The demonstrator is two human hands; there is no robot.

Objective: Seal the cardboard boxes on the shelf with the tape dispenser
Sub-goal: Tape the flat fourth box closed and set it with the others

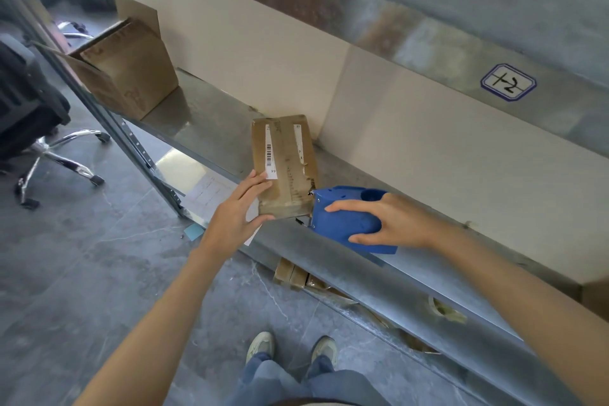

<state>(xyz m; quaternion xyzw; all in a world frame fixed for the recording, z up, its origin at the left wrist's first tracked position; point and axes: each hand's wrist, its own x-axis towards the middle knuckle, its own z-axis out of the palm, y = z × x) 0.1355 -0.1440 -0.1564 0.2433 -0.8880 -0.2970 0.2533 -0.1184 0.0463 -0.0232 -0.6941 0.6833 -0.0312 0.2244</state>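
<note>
**Left hand steadies small box, right hand holds dispenser at its corner**

Small cardboard box (pixel 283 165) lies flat on the metal shelf (pixel 211 128), long side running front to back, near end at the shelf's front edge. There are white label strips on top, one with a barcode. Brown tape is on its top, torn and ragged along the right side.

Left hand (pixel 239 211) rests on the box's near-left corner. Its fingers are fairly straight and flat on the top face, thumb against the near end, not wrapped round it.

Right hand (pixel 392 221) grips the blue tape dispenser (pixel 346 224), thumb low on its side and index finger stretched along the body. The dispenser's front end meets the box's near-right corner, touching or just about; the blade area is too small to read. The dispenser sits over the shelf's front lip.

A larger cardboard box (pixel 128 69) with its flaps open stands at the shelf's far left, well apart from the small one. A white panel (pixel 263 53) backs the shelf. A handwritten sticker (pixel 508 82) is on the beam above. Tape rolls (pixel 291 273) lie under the shelf. An office chair (pixel 33 115) is on the floor at left, and the person's shoes (pixel 260 346) are at bottom centre.
</note>
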